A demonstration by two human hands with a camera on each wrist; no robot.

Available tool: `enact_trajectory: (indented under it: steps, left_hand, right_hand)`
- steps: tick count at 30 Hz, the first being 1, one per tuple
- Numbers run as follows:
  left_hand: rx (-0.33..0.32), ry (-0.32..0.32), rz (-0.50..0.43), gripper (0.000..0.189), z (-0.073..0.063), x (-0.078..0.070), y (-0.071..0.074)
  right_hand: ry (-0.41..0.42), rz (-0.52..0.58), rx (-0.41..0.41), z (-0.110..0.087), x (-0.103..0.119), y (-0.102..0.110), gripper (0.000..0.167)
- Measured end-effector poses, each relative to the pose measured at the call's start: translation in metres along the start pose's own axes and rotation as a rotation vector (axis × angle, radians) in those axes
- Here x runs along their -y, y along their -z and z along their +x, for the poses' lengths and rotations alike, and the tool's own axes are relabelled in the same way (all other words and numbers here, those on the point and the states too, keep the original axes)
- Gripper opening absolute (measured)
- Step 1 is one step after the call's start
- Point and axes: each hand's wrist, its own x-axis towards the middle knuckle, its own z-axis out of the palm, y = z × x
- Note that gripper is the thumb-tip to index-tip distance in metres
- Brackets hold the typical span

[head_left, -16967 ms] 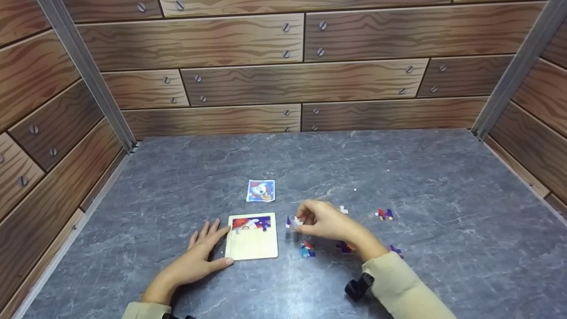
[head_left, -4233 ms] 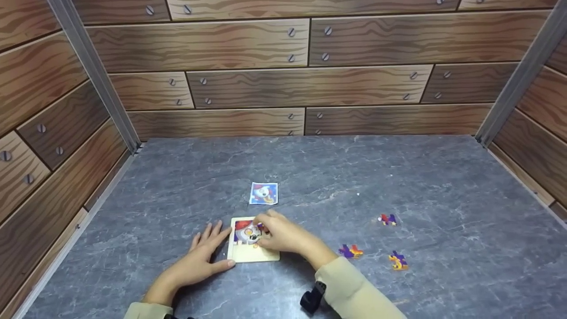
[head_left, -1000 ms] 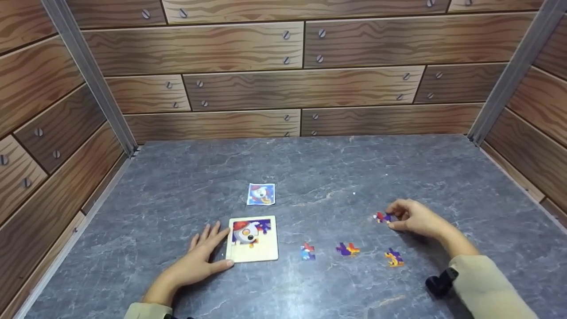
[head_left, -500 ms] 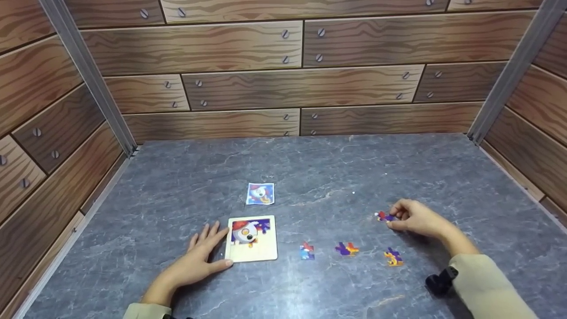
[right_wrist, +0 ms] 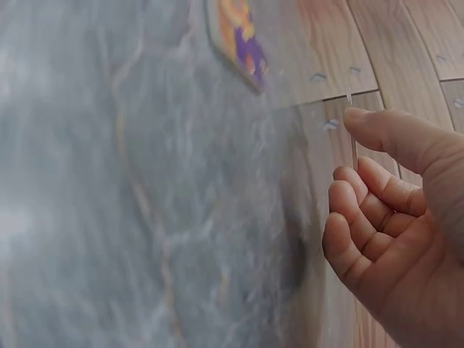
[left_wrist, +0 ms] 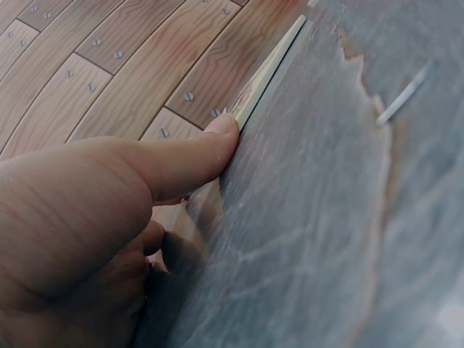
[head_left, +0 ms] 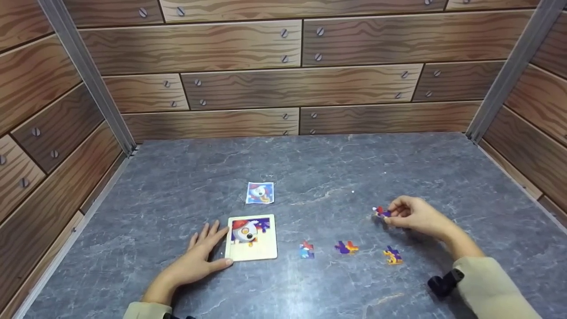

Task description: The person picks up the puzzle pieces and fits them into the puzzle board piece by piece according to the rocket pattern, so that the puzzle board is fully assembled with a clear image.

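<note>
In the head view my left hand (head_left: 201,252) lies with straight, spread fingers at the left edge of a pale wooden puzzle board (head_left: 252,253). Thumb and forefinger touch that edge. Puzzle pieces showing a white dog face with a red top fill the upper part of the board; its lower part is bare wood. Farther right, my right hand (head_left: 416,216) pinches a red and purple puzzle piece (head_left: 380,212) between thumb and fingers. In the right wrist view this puzzle piece (right_wrist: 354,148) appears edge-on, a thin line between thumb and fingertips.
Three loose puzzle pieces lie in a row: a blue and red piece (head_left: 306,250), a purple and orange piece (head_left: 346,247) and a yellow and purple piece (head_left: 393,255). A small picture card (head_left: 260,193) lies behind the board. Wood-patterned walls (head_left: 239,46) enclose the grey table (head_left: 186,177).
Over the last second my right hand has lifted the red and purple puzzle piece slightly. Earlier it was at the board, where more pieces now sit. My left hand has stayed put.
</note>
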Motion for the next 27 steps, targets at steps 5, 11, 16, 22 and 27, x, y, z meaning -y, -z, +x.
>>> enact_trajectory:
  steps: [5,11,16,22,27]
  left_hand:
    - [0.003,0.0,-0.001,0.078,0.001,0.0,0.0]
    - [0.011,-0.003,-0.003,0.079,0.0,-0.001,0.001]
    - [-0.001,-0.012,0.004,0.079,0.001,0.0,0.0]
    - [-0.015,-0.008,0.014,0.079,0.001,0.002,-0.001]
    - [-0.007,0.01,0.019,0.079,0.002,0.001,0.0]
  right_hand:
    - [0.027,0.016,0.012,-0.002,0.013,-0.005,0.037]
    - [0.078,-0.004,0.016,0.004,0.032,-0.013,0.033]
    - [0.153,0.035,0.029,0.01,0.049,-0.025,0.032]
    - [0.217,0.053,0.061,0.022,0.068,-0.046,0.03]
    - [0.273,0.039,0.08,0.032,0.084,-0.066,0.029]
